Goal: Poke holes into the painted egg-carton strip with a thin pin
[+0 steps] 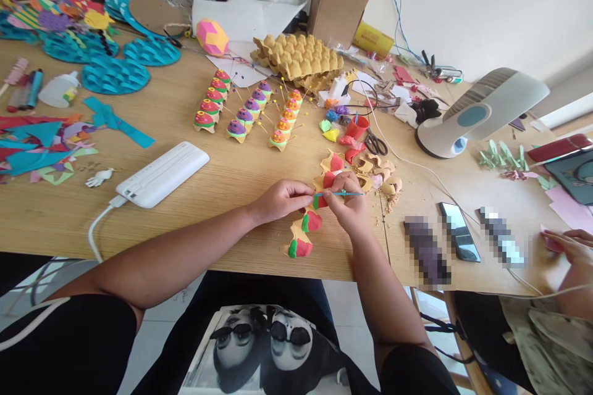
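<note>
A strip of egg-carton cups (309, 222) lies near the table's front edge, its cups partly covered with red and green clay. My left hand (285, 200) is closed, its fingertips at the strip's left side beside a green patch. My right hand (348, 203) is closed around a thin blue stick (345, 194), held level across the strip; its tip is by the red and green cup between my hands. My fingers hide part of the upper cups. Torn carton scraps (389, 182) lie just beyond my right hand.
Three decorated carton strips with pins, one with purple clay (250, 108), stand ahead. A white power bank (162, 174) lies left. On the right are a fan (477, 111), scissors (376, 143), a phone (458, 231) and another person's hand (574, 245). Stacked egg trays (301, 58) sit behind.
</note>
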Demonstrator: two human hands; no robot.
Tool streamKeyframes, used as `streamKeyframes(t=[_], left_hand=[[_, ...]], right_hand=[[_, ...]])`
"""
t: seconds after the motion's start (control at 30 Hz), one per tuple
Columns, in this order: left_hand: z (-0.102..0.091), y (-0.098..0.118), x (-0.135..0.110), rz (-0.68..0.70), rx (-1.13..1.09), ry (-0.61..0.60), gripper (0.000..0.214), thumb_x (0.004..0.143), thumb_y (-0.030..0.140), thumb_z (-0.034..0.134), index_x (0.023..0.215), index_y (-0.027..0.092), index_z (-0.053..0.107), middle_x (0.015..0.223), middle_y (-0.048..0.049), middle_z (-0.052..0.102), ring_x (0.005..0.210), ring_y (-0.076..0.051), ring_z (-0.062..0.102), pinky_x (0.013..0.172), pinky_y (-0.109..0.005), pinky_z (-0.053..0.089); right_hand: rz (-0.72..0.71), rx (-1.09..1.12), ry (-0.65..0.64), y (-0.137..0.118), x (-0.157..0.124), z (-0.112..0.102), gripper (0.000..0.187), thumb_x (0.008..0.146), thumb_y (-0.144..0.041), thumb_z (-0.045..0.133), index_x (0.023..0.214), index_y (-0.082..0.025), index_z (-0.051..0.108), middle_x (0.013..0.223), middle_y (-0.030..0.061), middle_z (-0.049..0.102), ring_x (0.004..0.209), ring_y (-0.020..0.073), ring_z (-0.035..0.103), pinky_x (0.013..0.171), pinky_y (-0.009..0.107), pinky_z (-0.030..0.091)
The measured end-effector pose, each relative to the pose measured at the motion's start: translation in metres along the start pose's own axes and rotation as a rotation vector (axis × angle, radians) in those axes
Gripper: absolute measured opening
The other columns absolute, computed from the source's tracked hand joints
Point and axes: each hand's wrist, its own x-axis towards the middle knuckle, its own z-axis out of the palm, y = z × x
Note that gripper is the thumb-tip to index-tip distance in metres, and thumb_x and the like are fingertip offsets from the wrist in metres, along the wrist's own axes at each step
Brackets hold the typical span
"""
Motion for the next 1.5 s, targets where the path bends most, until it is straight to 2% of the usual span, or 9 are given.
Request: streamKeyframes(t=[0.17,0.3,0.5,0.6,0.7,0.9,1.13,1.37,1.5], left_hand=[[0.000,-0.002,0.000,-0.004,0.003,-0.009,0.025,0.090,0.037,0.068,0.079,0.016,0.076,0.078,-0.0011,0.065,0.074,-0.015,0.059,0.067,-0.026,0.045],[0.001,-0.003,0.000,-0.031,-0.067,-0.023,0.025,0.090,0.039,0.071,0.093,0.017,0.082,0.092,-0.0045,0.075,0.084,-0.017,0.066,0.074,-0.027,0.050],[0.002,-0.004,0.001,-0.100,-0.218,-0.022,0.030,0.087,0.045,0.077,0.101,0.019,0.084,0.100,-0.0062,0.080,0.088,-0.019,0.070,0.077,-0.028,0.054],[0.001,-0.006,0.003,-0.162,-0.384,0.001,0.038,0.083,0.051,0.082,0.106,0.020,0.083,0.102,-0.0063,0.080,0.090,-0.018,0.071,0.080,-0.028,0.055],[0.001,-0.008,0.004,-0.186,-0.572,0.048,0.043,0.078,0.052,0.087,0.106,0.020,0.082,0.098,-0.0053,0.079,0.084,-0.016,0.071,0.076,-0.026,0.055],[0.000,-0.005,0.006,-0.183,-0.795,0.093,0.035,0.079,0.046,0.089,0.096,0.017,0.079,0.086,-0.0035,0.075,0.073,-0.013,0.068,0.070,-0.025,0.056],[-0.001,0.000,0.006,-0.197,-0.818,0.108,0.027,0.085,0.044,0.082,0.096,0.019,0.078,0.087,-0.0036,0.076,0.075,-0.015,0.069,0.072,-0.028,0.056],[-0.001,0.005,0.005,-0.154,-0.807,0.010,0.032,0.088,0.050,0.079,0.104,0.023,0.080,0.100,-0.0058,0.079,0.089,-0.020,0.073,0.083,-0.032,0.058],[0.000,0.001,0.005,-0.174,-0.822,-0.027,0.038,0.087,0.052,0.079,0.110,0.022,0.080,0.109,-0.0085,0.079,0.097,-0.022,0.074,0.086,-0.033,0.059]], right_hand=[[0.000,0.015,-0.005,0.000,0.000,0.000,0.018,0.084,-0.025,0.074,0.073,-0.023,0.060,0.088,0.0005,0.055,0.089,0.0194,0.056,0.086,0.038,0.043],[0.023,0.074,0.019,0.002,-0.001,-0.001,0.021,0.085,-0.031,0.077,0.073,-0.023,0.061,0.090,0.0014,0.055,0.092,0.0204,0.055,0.089,0.039,0.044],[0.059,0.268,0.213,0.010,-0.001,0.001,0.027,0.083,-0.039,0.082,0.074,-0.023,0.063,0.091,0.0004,0.055,0.087,0.0165,0.053,0.085,0.034,0.044],[0.071,0.374,0.354,0.015,0.003,0.000,0.029,0.082,-0.043,0.082,0.077,-0.023,0.061,0.086,-0.0016,0.056,0.079,0.0137,0.052,0.076,0.029,0.043],[0.125,0.458,0.407,0.018,0.007,-0.003,0.031,0.085,-0.048,0.080,0.083,-0.025,0.058,0.075,-0.0048,0.054,0.069,0.0117,0.050,0.069,0.027,0.042],[0.186,0.466,0.302,0.015,0.010,-0.004,0.033,0.091,-0.058,0.070,0.091,-0.027,0.061,0.064,-0.0060,0.048,0.062,0.0129,0.048,0.062,0.027,0.039],[0.236,0.326,0.188,0.015,0.007,-0.001,0.041,0.094,-0.066,0.060,0.091,-0.026,0.067,0.069,-0.0014,0.057,0.067,0.0161,0.052,0.067,0.032,0.044],[0.372,0.389,-0.119,0.017,0.001,0.004,0.043,0.086,-0.067,0.071,0.086,-0.024,0.072,0.076,0.0000,0.065,0.072,0.0151,0.056,0.070,0.031,0.047],[0.445,0.576,-0.103,0.015,-0.002,0.010,0.042,0.076,-0.063,0.084,0.089,-0.025,0.072,0.077,-0.0025,0.065,0.069,0.0131,0.056,0.071,0.030,0.050]])
